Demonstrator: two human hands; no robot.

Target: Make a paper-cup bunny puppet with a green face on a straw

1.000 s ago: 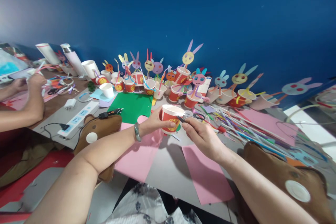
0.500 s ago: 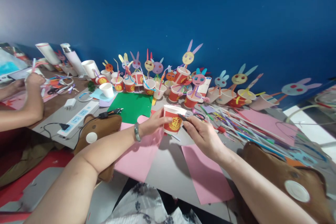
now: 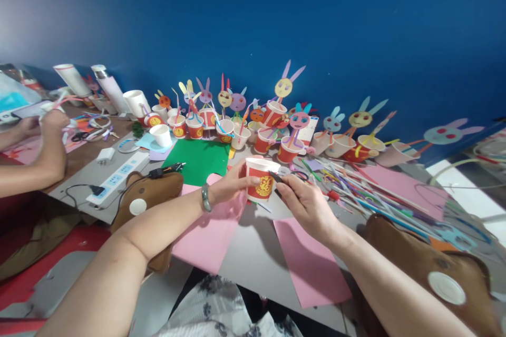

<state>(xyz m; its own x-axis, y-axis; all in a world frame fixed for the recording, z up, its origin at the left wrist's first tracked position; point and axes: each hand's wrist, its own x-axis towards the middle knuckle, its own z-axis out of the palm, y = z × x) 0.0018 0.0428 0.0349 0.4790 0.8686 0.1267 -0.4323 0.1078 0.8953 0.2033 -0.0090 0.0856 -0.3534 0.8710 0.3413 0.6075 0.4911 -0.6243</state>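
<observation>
The red paper cup [image 3: 261,179] is clasped at its left side by the left hand [image 3: 234,181]; a dark tool [image 3: 275,176] is gripped in the curled right hand [image 3: 303,201]. The tool's tip is held at the cup's right side (near the white rim [image 3: 261,162]).

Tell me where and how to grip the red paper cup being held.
Grip the red paper cup by its side wall, below the rim, from the left, probably lightly. It is roughly upright with a rounded wall, and the left hand holds that side, while the right hand has a dark tool at the right.
</observation>
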